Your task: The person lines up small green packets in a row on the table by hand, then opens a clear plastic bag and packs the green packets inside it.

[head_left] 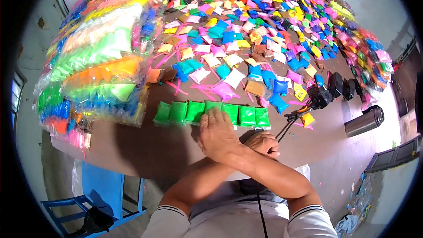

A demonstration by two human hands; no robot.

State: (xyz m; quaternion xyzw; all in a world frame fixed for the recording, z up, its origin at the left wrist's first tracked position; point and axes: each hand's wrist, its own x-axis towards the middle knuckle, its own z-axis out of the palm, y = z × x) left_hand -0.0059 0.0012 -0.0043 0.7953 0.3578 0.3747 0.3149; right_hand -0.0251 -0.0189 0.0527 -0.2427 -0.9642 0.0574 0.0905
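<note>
Several green packets lie side by side in a row on the brown table. My forearms are crossed, the right one over the left. My right hand lies fairly flat, its fingertips on a green packet near the middle of the row. My left hand rests on the table just below the right end of the row, with its fingers curled in; whatever is inside them, if anything, is hidden.
Large clear bags of coloured packets stand at the left, others at the right. Loose coloured packets cover the back. A black cabled device and a metal flask lie at the right. A blue chair stands lower left.
</note>
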